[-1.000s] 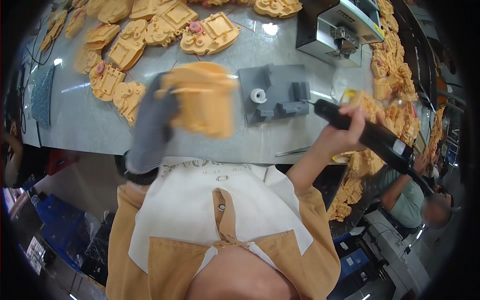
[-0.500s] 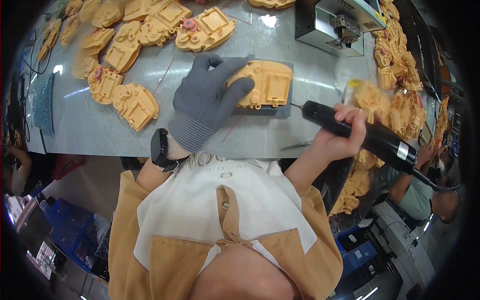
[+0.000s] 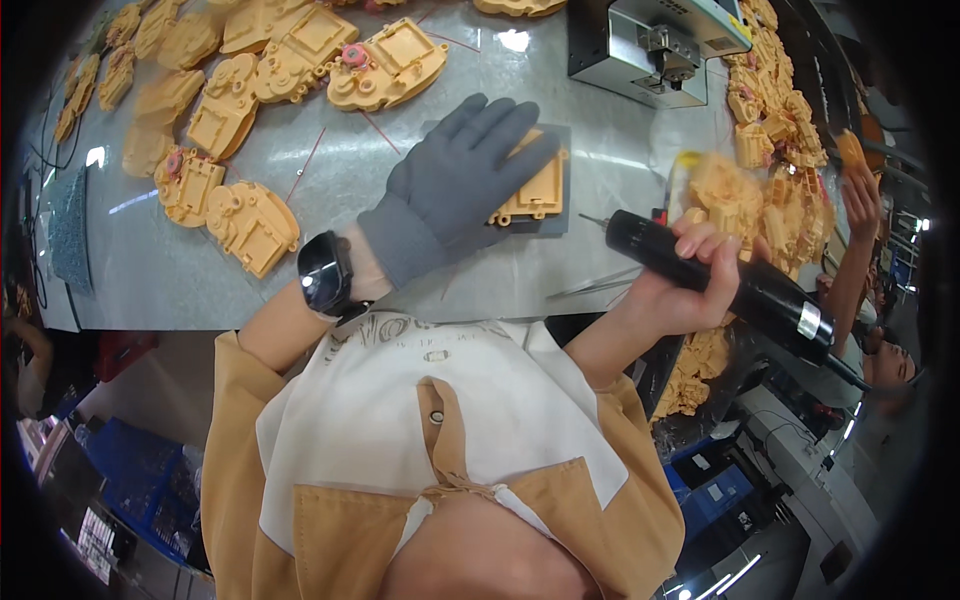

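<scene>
A yellow-orange plastic housing [image 3: 541, 190] lies on a dark grey pad [image 3: 552, 228] on the bench. My left hand [image 3: 450, 185], in a grey knit glove, is over the housing's left part with its fingers stretched out flat, hiding much of it. Whether the palm presses on it I cannot tell. My bare right hand [image 3: 702, 275] wraps round a black electric screwdriver [image 3: 780, 306], held slanted. Its thin bit points left, just right of the pad and apart from the housing.
Similar housings, such as one with a red piece [image 3: 388, 65], lie across the bench's left and back. A metal screw feeder [image 3: 640, 55] stands behind. Tweezers [image 3: 598, 287] lie near the front edge. Yellow parts [image 3: 790, 200] are heaped right, where a co-worker's hand [image 3: 860, 195] is raised.
My left hand has gone from gripping the housing's left side to lying spread over it. The screwdriver stays to the right. The co-worker's hand has risen with a yellow part.
</scene>
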A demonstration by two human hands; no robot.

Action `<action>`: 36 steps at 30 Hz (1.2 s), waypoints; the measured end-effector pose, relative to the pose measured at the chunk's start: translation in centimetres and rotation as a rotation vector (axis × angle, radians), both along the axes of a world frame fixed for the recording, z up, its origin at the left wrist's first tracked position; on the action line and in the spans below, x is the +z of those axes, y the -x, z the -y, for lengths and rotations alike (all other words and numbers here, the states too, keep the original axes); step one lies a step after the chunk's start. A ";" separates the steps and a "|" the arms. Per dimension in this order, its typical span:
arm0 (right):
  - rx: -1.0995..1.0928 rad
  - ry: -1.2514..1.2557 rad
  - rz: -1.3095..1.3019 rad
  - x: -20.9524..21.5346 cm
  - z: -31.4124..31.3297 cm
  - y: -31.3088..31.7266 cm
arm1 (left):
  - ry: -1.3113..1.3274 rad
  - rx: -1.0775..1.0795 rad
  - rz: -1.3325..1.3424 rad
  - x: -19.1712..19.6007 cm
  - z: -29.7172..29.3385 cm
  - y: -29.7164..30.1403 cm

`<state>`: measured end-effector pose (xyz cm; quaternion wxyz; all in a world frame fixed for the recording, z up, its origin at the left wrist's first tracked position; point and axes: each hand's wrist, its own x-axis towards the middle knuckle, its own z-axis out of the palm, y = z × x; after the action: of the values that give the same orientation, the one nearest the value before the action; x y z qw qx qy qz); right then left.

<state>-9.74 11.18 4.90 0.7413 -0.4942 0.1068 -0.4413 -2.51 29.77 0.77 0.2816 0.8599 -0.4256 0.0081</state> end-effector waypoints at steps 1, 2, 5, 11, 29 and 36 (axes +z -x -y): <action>-0.001 -0.006 -0.013 -0.2 -0.1 0.2 | 0.048 0.001 -0.017 -0.2 -0.3 0.4; -0.015 -0.025 -0.036 -0.2 -0.1 0.4 | 0.024 -0.002 -0.008 -0.3 -0.4 0.5; -0.035 0.017 -0.025 -0.2 1.0 0.1 | 0.001 -0.003 0.015 1.3 -0.7 0.9; 0.093 0.239 0.138 2.9 6.0 -5.5 | 0.001 0.035 -0.086 0.8 1.3 0.9; 0.071 0.550 -0.179 2.8 3.4 -10.7 | 0.287 0.107 -0.167 -2.7 -0.6 -0.5; 0.145 0.428 0.218 4.6 2.5 -8.8 | 0.315 0.146 -0.149 -3.1 -0.9 -0.2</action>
<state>-0.98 8.64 9.54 0.6569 -0.5957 -0.1053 -0.4501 -2.32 30.65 -2.30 0.4424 0.8319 -0.3334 0.0312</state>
